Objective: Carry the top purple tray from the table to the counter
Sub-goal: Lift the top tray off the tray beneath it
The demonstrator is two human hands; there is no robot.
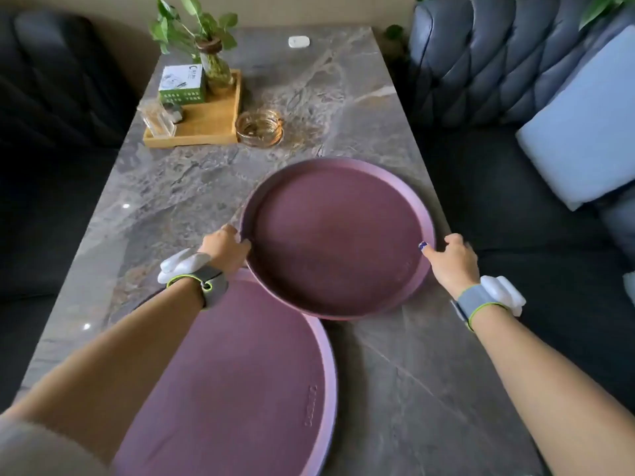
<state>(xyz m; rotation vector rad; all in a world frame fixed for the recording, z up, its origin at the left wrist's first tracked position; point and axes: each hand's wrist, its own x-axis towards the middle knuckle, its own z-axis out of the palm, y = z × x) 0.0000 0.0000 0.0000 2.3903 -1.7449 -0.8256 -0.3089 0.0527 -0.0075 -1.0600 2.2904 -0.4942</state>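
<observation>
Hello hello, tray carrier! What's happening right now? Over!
Both hands, left hand and right hand, gripping round purple top tray by opposite rims. Second purple tray below. Amber glass bowl ahead.

The purple tray (338,242) looks matt and finely textured; the table (405,389) is glossy veined stone.

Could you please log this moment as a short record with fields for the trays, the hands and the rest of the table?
held tray: top purple tray, round, empty, overlapping the lower one's far edge
left hand: left hand gripping its left rim
right hand: right hand gripping its right rim
second tray: lower purple tray, flat on the marble table
other items: wooden tray with a plant jar and green box; glass ashtray beside it
counter: not in view
</observation>
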